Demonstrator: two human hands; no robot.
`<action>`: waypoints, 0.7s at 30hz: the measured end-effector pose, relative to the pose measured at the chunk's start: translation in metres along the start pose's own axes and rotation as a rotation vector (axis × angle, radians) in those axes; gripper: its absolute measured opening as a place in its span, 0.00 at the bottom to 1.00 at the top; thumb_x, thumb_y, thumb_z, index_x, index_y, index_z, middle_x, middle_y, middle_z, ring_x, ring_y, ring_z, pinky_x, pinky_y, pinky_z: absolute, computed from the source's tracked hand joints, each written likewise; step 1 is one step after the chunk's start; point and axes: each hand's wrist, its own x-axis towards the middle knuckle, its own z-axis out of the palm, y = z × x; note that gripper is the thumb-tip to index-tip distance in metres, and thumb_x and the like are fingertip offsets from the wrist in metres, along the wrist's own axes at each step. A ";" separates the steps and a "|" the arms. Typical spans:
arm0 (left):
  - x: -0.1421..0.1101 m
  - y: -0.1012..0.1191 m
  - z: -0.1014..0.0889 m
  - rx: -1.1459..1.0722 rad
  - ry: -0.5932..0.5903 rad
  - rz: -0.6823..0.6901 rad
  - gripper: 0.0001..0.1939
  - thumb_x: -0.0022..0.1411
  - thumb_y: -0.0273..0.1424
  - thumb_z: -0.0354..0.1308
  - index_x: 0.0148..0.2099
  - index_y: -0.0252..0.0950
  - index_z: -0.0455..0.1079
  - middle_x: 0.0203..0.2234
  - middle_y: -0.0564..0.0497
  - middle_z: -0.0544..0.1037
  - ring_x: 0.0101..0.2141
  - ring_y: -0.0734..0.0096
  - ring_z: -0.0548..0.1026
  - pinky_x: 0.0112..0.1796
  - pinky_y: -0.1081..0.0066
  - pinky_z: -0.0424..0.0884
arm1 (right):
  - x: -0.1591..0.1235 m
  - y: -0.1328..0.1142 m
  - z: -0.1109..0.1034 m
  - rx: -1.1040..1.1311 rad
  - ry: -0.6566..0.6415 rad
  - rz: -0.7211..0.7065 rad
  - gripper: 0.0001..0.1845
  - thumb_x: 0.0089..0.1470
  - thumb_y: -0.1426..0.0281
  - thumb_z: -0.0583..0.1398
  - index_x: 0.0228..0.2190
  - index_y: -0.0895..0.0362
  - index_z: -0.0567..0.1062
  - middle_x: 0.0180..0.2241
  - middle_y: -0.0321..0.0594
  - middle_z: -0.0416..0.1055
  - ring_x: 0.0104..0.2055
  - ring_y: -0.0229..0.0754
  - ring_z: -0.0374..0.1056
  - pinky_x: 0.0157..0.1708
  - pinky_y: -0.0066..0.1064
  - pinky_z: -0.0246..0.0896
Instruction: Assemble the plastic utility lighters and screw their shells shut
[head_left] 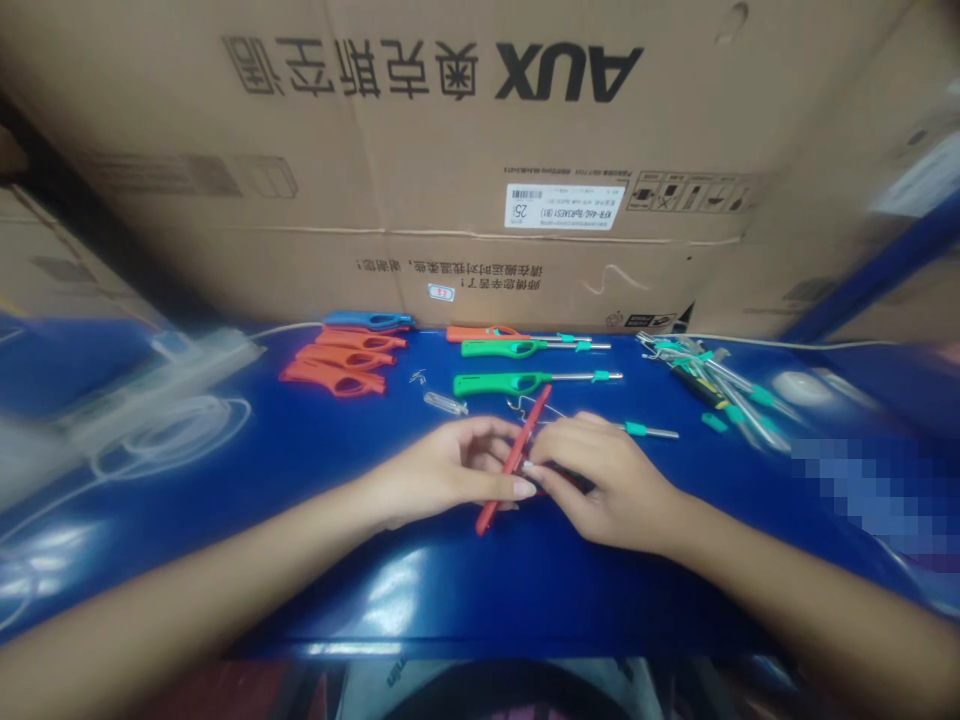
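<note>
My left hand (469, 465) grips a red lighter handle shell (517, 455), held on a slant with its edge toward me. Against the shell's right side, my right hand (600, 480) has its thumb and fingers pinched together; what they hold is hidden. A bit of red shows under my right hand. Just beyond it lies a metal lighter tube (660, 433) with a green piece and a thin wire. Two green lighters (495, 383) with metal tubes lie farther back, beside an orange-red lighter (480, 332). A small clear part (445, 403) rests left of them.
Several orange-red handles (334, 378) and a blue handle (367, 320) lie back left. Metal tubes with green pieces (750, 395) and a black-yellow screwdriver (697, 388) are piled right. White cable (172, 430) coils left. A large cardboard box (420, 200) stands behind the blue table (360, 590).
</note>
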 end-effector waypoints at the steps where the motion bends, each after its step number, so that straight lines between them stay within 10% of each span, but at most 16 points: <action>1: 0.000 0.002 -0.002 0.025 -0.002 0.004 0.26 0.52 0.29 0.73 0.52 0.34 0.70 0.37 0.49 0.79 0.35 0.70 0.79 0.42 0.62 0.78 | -0.001 0.001 -0.001 0.008 0.008 0.020 0.06 0.64 0.72 0.56 0.33 0.55 0.72 0.31 0.37 0.76 0.33 0.38 0.68 0.34 0.33 0.50; 11: -0.011 0.043 -0.075 1.163 0.376 -0.008 0.29 0.52 0.44 0.67 0.53 0.38 0.70 0.34 0.50 0.79 0.32 0.63 0.76 0.32 0.69 0.68 | 0.003 0.024 -0.018 -0.127 0.074 0.169 0.10 0.64 0.68 0.55 0.29 0.54 0.68 0.26 0.34 0.69 0.28 0.37 0.61 0.33 0.31 0.53; 21: -0.007 0.038 -0.092 1.457 0.409 -0.156 0.18 0.54 0.41 0.61 0.45 0.40 0.71 0.36 0.49 0.81 0.34 0.60 0.78 0.31 0.68 0.67 | 0.004 0.026 -0.018 -0.335 0.083 0.143 0.19 0.67 0.68 0.48 0.22 0.53 0.56 0.19 0.31 0.56 0.22 0.37 0.52 0.27 0.30 0.46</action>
